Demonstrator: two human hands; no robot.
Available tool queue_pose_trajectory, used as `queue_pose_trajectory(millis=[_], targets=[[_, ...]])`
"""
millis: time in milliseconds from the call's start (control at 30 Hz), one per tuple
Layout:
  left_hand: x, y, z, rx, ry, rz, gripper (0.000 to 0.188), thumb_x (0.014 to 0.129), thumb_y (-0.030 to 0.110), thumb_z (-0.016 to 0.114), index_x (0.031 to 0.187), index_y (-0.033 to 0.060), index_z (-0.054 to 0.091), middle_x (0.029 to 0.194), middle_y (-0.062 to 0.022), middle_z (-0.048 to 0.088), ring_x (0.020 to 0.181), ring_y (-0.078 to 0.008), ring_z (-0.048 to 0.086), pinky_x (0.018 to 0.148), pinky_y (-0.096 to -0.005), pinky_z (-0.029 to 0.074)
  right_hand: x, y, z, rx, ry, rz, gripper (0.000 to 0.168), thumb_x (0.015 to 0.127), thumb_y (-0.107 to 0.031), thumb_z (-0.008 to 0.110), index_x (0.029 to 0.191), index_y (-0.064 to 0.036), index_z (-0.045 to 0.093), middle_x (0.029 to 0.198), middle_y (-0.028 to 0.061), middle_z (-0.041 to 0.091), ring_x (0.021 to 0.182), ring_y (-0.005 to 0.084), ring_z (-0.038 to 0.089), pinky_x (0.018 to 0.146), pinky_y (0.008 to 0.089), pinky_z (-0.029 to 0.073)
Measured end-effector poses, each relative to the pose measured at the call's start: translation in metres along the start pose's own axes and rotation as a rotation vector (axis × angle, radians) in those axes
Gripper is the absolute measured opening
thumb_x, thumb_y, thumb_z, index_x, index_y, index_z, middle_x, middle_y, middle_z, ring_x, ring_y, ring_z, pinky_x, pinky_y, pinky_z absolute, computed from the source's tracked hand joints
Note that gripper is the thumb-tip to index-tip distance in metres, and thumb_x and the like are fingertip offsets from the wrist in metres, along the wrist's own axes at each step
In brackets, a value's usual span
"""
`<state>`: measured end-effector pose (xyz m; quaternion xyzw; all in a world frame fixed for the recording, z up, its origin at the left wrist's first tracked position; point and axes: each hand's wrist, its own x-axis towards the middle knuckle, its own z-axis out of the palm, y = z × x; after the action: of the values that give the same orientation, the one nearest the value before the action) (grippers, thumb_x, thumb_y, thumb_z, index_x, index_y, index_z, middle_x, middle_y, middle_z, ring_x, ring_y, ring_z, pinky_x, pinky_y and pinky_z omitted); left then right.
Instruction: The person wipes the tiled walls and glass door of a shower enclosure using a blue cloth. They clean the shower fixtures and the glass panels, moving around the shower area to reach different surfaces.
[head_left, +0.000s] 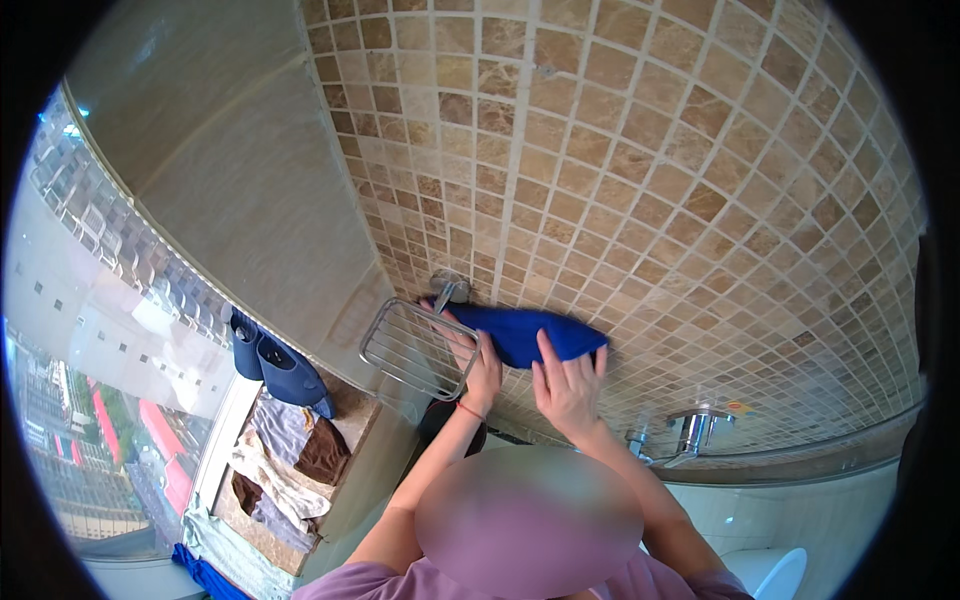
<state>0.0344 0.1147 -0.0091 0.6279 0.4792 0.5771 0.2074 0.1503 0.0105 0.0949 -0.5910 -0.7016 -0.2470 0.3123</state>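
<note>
A blue cloth is spread flat against the brown mosaic-tiled wall. My left hand reaches behind and below a chrome wire soap basket, its fingers at the cloth's left end, partly hidden by the wires. My right hand presses on the cloth's lower right part with its fingers apart. The basket's round wall mount sits just above the cloth's left end.
A chrome shower mixer juts from the wall at the lower right. On the window's stone ledge at the lower left lie crumpled cloths and blue rubber slippers. A white toilet or basin rim shows at the bottom right.
</note>
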Motion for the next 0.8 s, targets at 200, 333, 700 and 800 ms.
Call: queue_pose_trajectory(millis=[200, 333, 700, 800], targets=[[-0.009, -0.047, 0.039, -0.181, 0.245, -0.205, 0.079, 0.094, 0.013, 0.049, 0.154, -0.0011, 0.0, 0.161, -0.0226, 0.003, 0.148, -0.0299, 0.01, 0.12, -0.0365, 0.007, -0.005, 0.002, 0.037, -0.067, -0.287, -0.182, 0.05, 0.084, -0.015, 0.059, 0.134, -0.009, 0.058, 0.097, 0.004, 0.059, 0.092, 0.021, 0.057, 0.095, 0.0429, 0.041], [-0.066, -0.079, 0.076, -0.665, 0.235, -0.81, 0.073, 0.097, 0.011, 0.043, 0.154, 0.0, -0.001, 0.159, -0.0278, 0.003, 0.148, -0.0355, 0.01, 0.12, -0.0399, 0.008, -0.06, 0.013, 0.068, 0.022, -0.435, -0.251, 0.05, 0.085, -0.013, 0.053, 0.134, -0.008, 0.057, 0.094, 0.0019, 0.061, 0.093, 0.0178, 0.057, 0.096, 0.0382, 0.042], [-0.077, 0.066, 0.064, -0.474, 0.023, -0.569, 0.071, 0.104, 0.027, 0.039, 0.151, -0.0079, -0.002, 0.16, -0.0266, -0.008, 0.15, -0.0329, -0.005, 0.12, -0.038, 0.0, -0.057, 0.037, -0.017, -0.129, -0.104, 0.052, 0.049, 0.088, -0.024, 0.064, 0.132, -0.003, 0.057, 0.109, 0.0153, 0.058, 0.111, 0.0359, 0.054, 0.106, 0.0563, 0.03], [-0.05, 0.134, 0.043, -0.377, -0.036, -0.185, 0.077, 0.1, 0.019, 0.046, 0.151, -0.0077, -0.006, 0.157, -0.0298, -0.015, 0.148, -0.0384, -0.013, 0.118, -0.0455, -0.006, -0.008, 0.04, -0.07, -0.247, 0.135, 0.119, 0.05, 0.091, -0.024, 0.061, 0.133, 0.003, 0.053, 0.103, 0.0191, 0.054, 0.108, 0.0426, 0.052, 0.103, 0.059, 0.031]])
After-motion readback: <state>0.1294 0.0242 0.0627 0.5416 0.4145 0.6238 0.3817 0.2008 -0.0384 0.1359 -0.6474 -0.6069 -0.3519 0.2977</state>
